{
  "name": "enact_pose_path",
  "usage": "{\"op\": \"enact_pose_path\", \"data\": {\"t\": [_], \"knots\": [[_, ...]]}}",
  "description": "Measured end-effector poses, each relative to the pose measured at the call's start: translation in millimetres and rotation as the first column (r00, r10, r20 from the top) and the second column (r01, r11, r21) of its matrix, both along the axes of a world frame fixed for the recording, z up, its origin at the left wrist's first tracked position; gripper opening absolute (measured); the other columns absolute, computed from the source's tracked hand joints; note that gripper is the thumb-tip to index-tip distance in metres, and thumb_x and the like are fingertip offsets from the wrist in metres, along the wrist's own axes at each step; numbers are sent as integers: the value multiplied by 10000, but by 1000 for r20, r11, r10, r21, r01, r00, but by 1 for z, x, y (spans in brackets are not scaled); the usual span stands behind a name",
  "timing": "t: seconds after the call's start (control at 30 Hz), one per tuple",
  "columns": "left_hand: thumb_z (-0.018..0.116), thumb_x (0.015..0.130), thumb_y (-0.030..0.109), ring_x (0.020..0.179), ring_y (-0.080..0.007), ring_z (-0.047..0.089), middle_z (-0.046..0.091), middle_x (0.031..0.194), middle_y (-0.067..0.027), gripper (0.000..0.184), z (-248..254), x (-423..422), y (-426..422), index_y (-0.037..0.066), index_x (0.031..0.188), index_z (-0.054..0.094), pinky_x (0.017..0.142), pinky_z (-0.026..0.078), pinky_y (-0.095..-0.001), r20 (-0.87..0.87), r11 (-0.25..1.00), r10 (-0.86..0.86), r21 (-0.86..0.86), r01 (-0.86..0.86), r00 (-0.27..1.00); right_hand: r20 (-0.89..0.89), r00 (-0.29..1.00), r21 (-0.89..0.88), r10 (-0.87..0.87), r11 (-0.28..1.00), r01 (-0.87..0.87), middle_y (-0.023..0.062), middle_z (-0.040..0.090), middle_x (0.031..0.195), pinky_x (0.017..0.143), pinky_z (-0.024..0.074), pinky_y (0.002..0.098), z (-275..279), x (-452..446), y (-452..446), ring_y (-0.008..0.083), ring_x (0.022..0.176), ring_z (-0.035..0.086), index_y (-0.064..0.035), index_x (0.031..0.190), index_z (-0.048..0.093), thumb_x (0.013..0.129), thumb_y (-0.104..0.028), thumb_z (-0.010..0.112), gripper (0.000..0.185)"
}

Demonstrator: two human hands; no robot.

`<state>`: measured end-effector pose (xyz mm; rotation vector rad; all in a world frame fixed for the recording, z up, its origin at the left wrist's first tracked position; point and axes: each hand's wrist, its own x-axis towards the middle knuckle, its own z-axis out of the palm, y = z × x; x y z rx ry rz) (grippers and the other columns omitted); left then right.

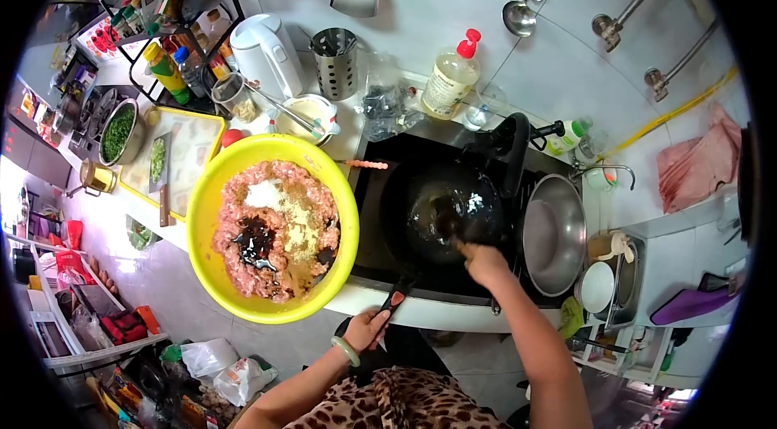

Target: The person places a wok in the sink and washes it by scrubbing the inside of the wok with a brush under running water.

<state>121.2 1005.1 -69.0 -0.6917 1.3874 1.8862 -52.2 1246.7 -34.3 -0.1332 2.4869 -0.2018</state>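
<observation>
Wok (439,206) wet inside, left hand (366,330) closed round its handle (396,299), right hand (487,265) gripping brown tool (461,247); seasonings (299,231) on mince (235,279), unmixed.

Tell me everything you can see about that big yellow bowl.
The large, round yellow bowl, plastic by its look, has a broad, smooth rim and stands upright, left of the black wok. It holds pink minced meat, topped with white powder, yellowish granules and glossy dark liquid in separate patches. Nobody is touching it, and its underside is hidden.
</observation>
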Motion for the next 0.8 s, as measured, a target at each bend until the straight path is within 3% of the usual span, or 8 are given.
{"op": "enact_pose_path", "data": {"t": [0.13,0.2,0.27,0.3,0.37,0.5,0.7,0.8], "knots": [[469,901,345,389,-133,442,472,524,-35,332,13,-12,-12,18,864,512,378,367,-246,-29,979,-97,175,101,995,55,994,-273,-90,957,102,161,591,1042,833,437,361,8,23,-27,313,992,551,-137,1230,486,777,-204,603,473],[459,909,324,436,-146,479,485,533,-45,315,30,-18,-16,14,900,515,416,392,-245,-9,937,-145,320,141,989,-11,993,-343,-116,934,105,146,620,966,747,465,324,-6,19,-29,252,836,607,-100,1230,485,782,-182,609,471],[469,906,291,478,-150,493,511,591,-55,268,41,-21,-11,26,885,505,435,388,-241,74,930,-104,360,71,992,86,955,-498,-283,818,287,178,609,977,750,460,346,-8,18,-26,298,851,596,-105,1228,482,796,-194,584,453],[482,900,265,478,-143,479,497,606,-46,226,36,-18,-11,40,889,496,428,374,-243,48,913,-104,401,76,993,178,931,-500,-320,785,366,125,625,850,649,465,309,17,21,-27,207,672,592,-111,1249,466,799,-181,590,472],[544,868,206,435,-109,417,440,597,-1,222,22,-16,-20,116,1031,423,411,354,-229,127,848,-172,524,81,977,213,909,-551,-358,725,414,98,608,801,614,457,292,27,36,-19,165,623,558,-116,1258,459,802,-175,590,478],[573,831,93,374,-86,351,364,553,15,218,58,-23,-21,102,984,419,357,312,-239,106,900,-195,414,135,975,279,874,-663,-397,579,474,49,580,737,575,438,255,24,67,-4,101,579,509,-122,1279,438,810,-184,598,499],[579,786,19,341,-93,358,407,543,-11,221,69,-20,-19,53,911,401,312,306,-253,-43,977,-211,7,211,977,368,831,-762,-417,376,527,9,549,741,575,420,235,18,104,-3,75,602,471,-105,1305,399,831,-160,581,511],[585,771,43,328,-101,377,427,531,-19,205,78,-20,-18,59,831,389,294,310,-257,-110,938,-269,-254,235,957,371,831,-740,-414,409,534,10,551,742,567,416,235,23,112,1,75,598,470,-107,1306,399,834,-160,576,507]]}}
